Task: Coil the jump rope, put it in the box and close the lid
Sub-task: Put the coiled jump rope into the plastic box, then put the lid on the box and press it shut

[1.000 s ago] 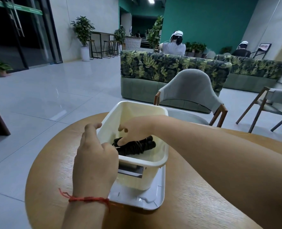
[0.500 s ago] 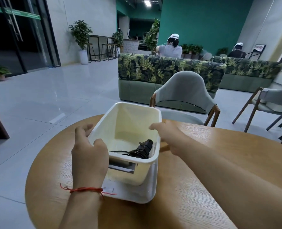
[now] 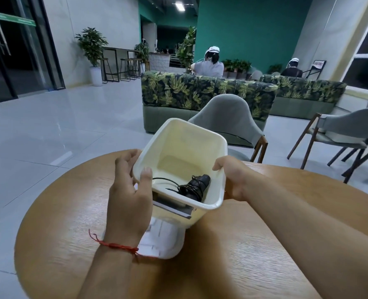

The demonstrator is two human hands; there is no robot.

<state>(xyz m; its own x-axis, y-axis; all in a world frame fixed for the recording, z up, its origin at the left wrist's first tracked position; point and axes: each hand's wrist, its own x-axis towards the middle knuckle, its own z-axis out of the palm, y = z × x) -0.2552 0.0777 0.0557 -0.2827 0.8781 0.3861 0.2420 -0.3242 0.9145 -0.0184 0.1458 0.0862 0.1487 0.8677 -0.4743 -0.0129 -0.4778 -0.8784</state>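
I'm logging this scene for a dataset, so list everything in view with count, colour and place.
box: 1, cream, tilted, held over the table
jump rope: 1, black, coiled inside the box
lid: 1, white, flat on the table under the box
table: 1, round, wood
chairs: 2, grey, beyond the table
sofas: 2, green leaf print, behind the chairs
seated people: 2, white caps, behind the sofas
potted plants: several, green, far back
left hand: on the box's left rim, red wrist string
right hand: on the box's right rim

Head-height, probably tilted forward-down, close.
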